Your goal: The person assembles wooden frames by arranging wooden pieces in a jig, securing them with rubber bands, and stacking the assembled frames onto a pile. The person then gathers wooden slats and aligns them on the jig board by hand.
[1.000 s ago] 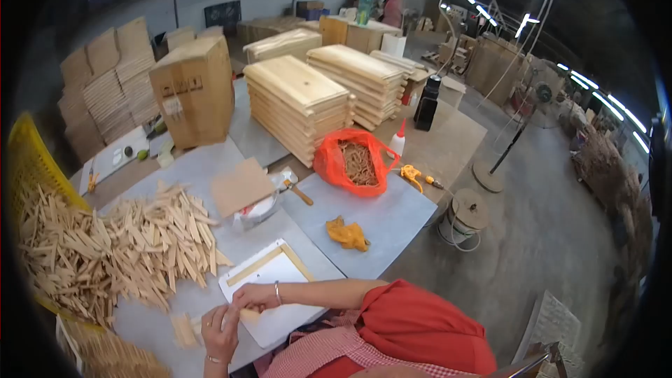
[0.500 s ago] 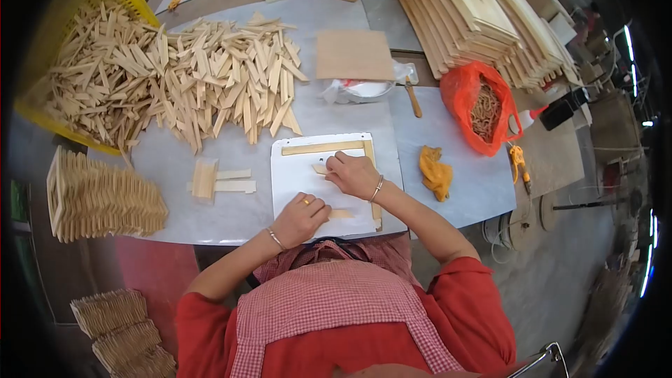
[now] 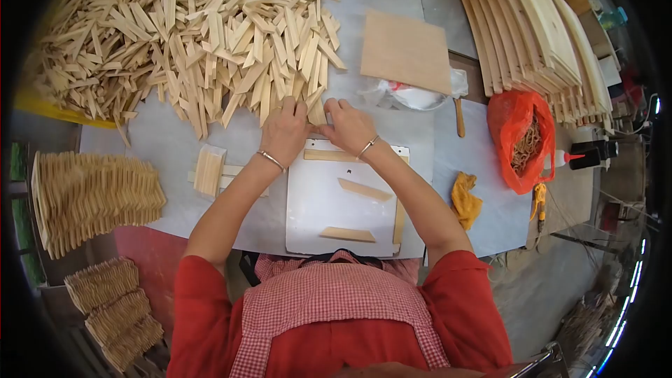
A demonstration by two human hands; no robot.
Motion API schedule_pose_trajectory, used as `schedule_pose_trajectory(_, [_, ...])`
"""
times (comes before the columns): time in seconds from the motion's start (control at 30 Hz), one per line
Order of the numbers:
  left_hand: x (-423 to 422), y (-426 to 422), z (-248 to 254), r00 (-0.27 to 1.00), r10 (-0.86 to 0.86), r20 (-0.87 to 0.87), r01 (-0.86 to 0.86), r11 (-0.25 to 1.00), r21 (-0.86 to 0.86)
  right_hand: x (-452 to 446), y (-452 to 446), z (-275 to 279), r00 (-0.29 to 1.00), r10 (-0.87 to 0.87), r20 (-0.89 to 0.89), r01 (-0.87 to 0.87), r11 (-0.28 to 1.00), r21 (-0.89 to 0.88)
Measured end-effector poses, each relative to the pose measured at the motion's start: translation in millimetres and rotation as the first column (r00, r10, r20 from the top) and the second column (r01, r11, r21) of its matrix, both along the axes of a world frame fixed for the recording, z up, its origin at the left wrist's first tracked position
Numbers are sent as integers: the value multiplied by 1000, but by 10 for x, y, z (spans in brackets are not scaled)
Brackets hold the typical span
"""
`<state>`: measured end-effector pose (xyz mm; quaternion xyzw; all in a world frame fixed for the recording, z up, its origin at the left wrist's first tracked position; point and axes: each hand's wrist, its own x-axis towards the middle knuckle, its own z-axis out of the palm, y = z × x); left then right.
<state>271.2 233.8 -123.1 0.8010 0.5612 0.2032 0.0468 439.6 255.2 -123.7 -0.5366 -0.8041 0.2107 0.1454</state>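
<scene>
Both hands meet at the near edge of a heap of pale wooden strips [image 3: 259,35], just beyond a white board [image 3: 308,199]. My left hand [image 3: 285,133] has its fingers curled around one end of a small wooden strip [image 3: 316,116]. From the other side my right hand [image 3: 348,126] pinches at the same strip; the fingers hide much of it. On the board lie two loose angled-end strips, a slanting upper strip [image 3: 365,190] and a lower strip [image 3: 348,234]. Wooden guide bars run along the board's top [image 3: 330,155] and right side [image 3: 400,222].
Left of the board sits a small bundle of strips [image 3: 209,170], beside stacked wooden frames [image 3: 98,196]. To the right are a yellow cloth [image 3: 465,200], a red bag [image 3: 507,143] of small brown pieces and stacked curved boards [image 3: 518,21]. A brown square sheet [image 3: 404,49] lies behind.
Both hands have moved forward from over the board to the heap's edge. The strips they were at now lie loose on the board. The camera view has shifted.
</scene>
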Motion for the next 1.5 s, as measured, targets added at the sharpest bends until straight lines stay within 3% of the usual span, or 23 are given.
schedule_pose_trajectory(0.07, [-38,62,-101,999,-18,-51,19,1000,11,-49,43,33,998,-11,69,19,993,-118])
schedule_pose_trajectory(0.17, [-72,83,-126,996,21,-90,-19,1000,14,-44,95,8,996,-20,91,33,989,-146])
schedule_pose_trajectory(0.23, [-118,75,-60,997,11,79,-17,997,71,-29,113,8,997,-32,76,43,989,-143])
schedule_pose_trajectory(0.27, [-157,48,-16,997,10,76,-15,997,71,-13,104,11,997,-48,63,57,988,-146])
schedule_pose_trajectory(0.33, [-202,-117,195,891,230,391,-89,934,-346,61,39,87,998,-47,33,52,982,-182])
schedule_pose_trajectory(0.37, [-262,-204,117,847,247,470,-48,917,-396,108,-3,150,999,-42,6,42,979,-201])
schedule_pose_trajectory(0.57, [-244,-1048,65,790,299,535,91,806,-585,360,-343,254,998,-59,28,63,974,-216])
schedule_pose_trajectory(0.77, [-178,-1393,69,842,271,465,18,850,-527,484,-515,117,988,-96,118,96,995,5])
schedule_pose_trajectory(0.87, [-188,-1415,72,904,167,395,13,910,-414,714,-706,214,961,-170,218,157,985,78])
schedule_pose_trajectory(0.9, [-191,-1408,24,929,111,353,-2,955,-296,793,-780,252,935,-223,275,209,975,80])
schedule_pose_trajectory(0.93, [-193,-1398,-20,952,60,301,-7,985,-175,859,-859,259,934,-221,279,207,975,78])
schedule_pose_trajectory(1.03, [-127,-1328,-93,945,34,326,7,992,-124,927,-1134,241,987,-86,136,57,977,206])
schedule_pose_trajectory(1.13, [-30,-1293,-90,945,88,314,-5,967,-255,817,-1308,78,996,53,72,-67,973,221])
schedule_pose_trajectory(1.47, [54,-1203,-76,915,138,378,-19,953,-302,455,-1007,-11,993,112,-38,-92,933,348])
schedule_pose_trajectory(1.5, [57,-1182,-91,914,116,388,-19,969,-246,437,-988,-1,990,134,-40,-111,926,361])
